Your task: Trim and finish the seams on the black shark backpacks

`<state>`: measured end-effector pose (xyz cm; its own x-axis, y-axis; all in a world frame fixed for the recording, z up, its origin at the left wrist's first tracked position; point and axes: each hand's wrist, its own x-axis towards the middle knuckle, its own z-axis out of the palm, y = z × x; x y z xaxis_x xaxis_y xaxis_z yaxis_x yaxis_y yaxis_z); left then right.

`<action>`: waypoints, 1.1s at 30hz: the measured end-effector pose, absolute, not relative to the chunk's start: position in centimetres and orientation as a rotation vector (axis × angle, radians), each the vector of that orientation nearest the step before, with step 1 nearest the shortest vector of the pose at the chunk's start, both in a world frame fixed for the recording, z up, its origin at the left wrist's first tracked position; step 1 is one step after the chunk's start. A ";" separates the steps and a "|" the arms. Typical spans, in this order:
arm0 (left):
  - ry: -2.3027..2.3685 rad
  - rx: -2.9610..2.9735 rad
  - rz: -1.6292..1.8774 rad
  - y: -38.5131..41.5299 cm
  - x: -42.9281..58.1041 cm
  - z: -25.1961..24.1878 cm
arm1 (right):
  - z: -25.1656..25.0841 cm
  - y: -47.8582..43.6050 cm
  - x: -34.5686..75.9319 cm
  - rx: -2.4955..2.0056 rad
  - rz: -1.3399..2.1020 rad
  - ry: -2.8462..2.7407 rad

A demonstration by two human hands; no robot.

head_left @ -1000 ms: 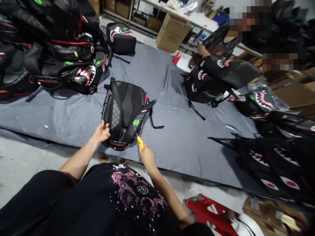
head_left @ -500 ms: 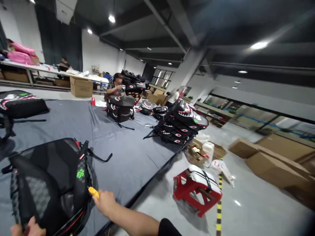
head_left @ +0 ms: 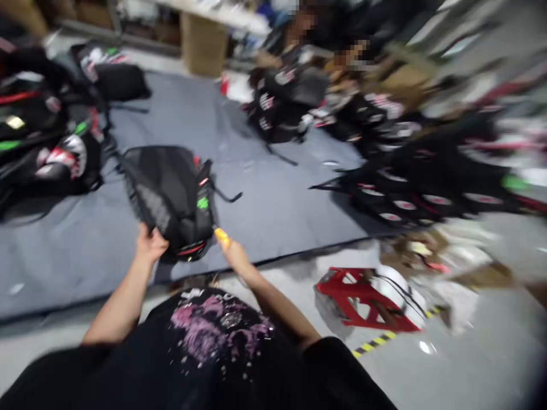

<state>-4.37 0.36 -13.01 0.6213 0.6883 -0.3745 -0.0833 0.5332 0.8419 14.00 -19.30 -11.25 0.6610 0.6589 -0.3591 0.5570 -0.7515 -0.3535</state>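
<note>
Head view: a black backpack point(head_left: 164, 182) lies left of centre in the frame, strap side up, near the front edge of a grey cloth point(head_left: 273, 210). A loose strap point(head_left: 231, 198) trails from its right side onto the cloth.

The left hand point(head_left: 151, 245) touches the bag's lower left edge; blur hides whether its fingers are clamped on the fabric or only resting against it. The right hand point(head_left: 234, 250) has its fingers closed round a yellow tool point(head_left: 221, 236), whose tip points at the bag's lower right side. Contact between tip and bag cannot be confirmed.

The step in hand appears to be close work along that right side. Recommended practice: steady the bag firmly with the left hand, keep those fingers clear of the tool's path, hold the tip shallow to spare the fabric, and keep the loose strap aside. Eyes should stay on the tip; a slip could mark the shoulder strap.

Surroundings: piled bags point(head_left: 64, 159) at left, stacked bags point(head_left: 282, 102) at upper centre before a co-worker point(head_left: 284, 42), more bags point(head_left: 414, 176) at right, and a red stool point(head_left: 363, 302) at lower right.
</note>
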 end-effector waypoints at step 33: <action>0.656 3.189 0.268 1.4 5.0 -19.5 | -15.8 -18.9 11.1 -2.624 0.676 -0.922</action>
<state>5.01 1.35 -19.49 0.9063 0.3802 0.1846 0.4007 -0.9118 -0.0893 11.06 -18.91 -15.83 0.6873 0.6443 -0.3355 0.5138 -0.7577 -0.4024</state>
